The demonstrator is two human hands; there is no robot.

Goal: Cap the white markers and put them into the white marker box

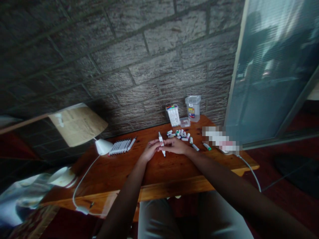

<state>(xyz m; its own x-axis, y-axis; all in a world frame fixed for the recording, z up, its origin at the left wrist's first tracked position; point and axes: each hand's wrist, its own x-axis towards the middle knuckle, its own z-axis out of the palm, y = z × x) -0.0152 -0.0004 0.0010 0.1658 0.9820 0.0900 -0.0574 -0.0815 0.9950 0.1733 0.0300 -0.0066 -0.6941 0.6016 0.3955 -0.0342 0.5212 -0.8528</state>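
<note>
Head view: the white marker point(163, 152) is above the table point(179, 171), gripped at mid-length between the closed fingers of the left hand point(151, 149) and right hand point(176, 146). Risk noted: a slack pinch could drop it; a rightward sweep of the right hand could scatter the loose short pieces point(184, 134), possibly caps, lying just beside it. Containers: upright markers point(173, 117) with coloured ends stand seemingly in a clear case; the tall clear box point(196, 112) bears a label, contents not discernible.
</note>
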